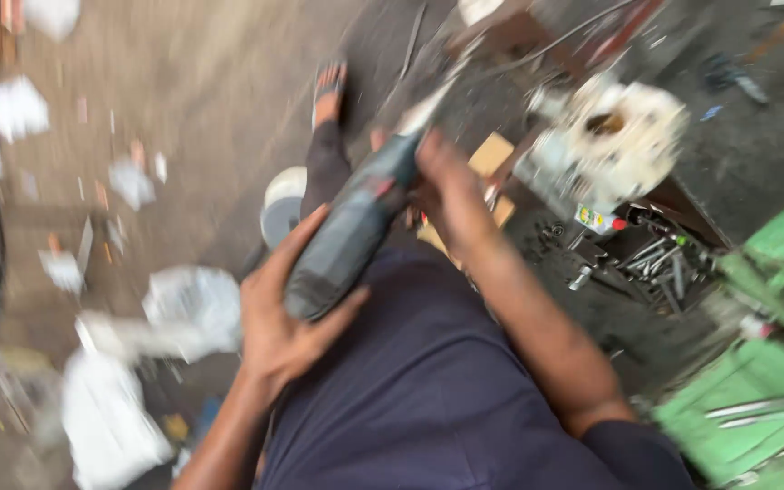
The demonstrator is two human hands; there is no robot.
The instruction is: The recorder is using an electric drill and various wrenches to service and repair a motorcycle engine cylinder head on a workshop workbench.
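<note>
Both hands, left [288, 318] and right [446, 186], grip grey power tool [351, 227]; small yellow-labelled tube [599, 219] nearby

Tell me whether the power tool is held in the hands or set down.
Held. The left hand wraps the rear of the dark power tool, and the right hand grips its front end, above the lap.

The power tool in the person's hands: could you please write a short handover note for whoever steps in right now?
Left hand: grip closed around the rear body of the dark grey power tool, held over the lap.
Right hand: at the tool's front end, near its head; the picture is too blurred to tell whether it grips.
Nearby: a white flanged part on the dark bench, loose bolts in a tray, a green frame at right.
Done: tool picked up.
Left: tool not yet touching any workpiece.
</note>
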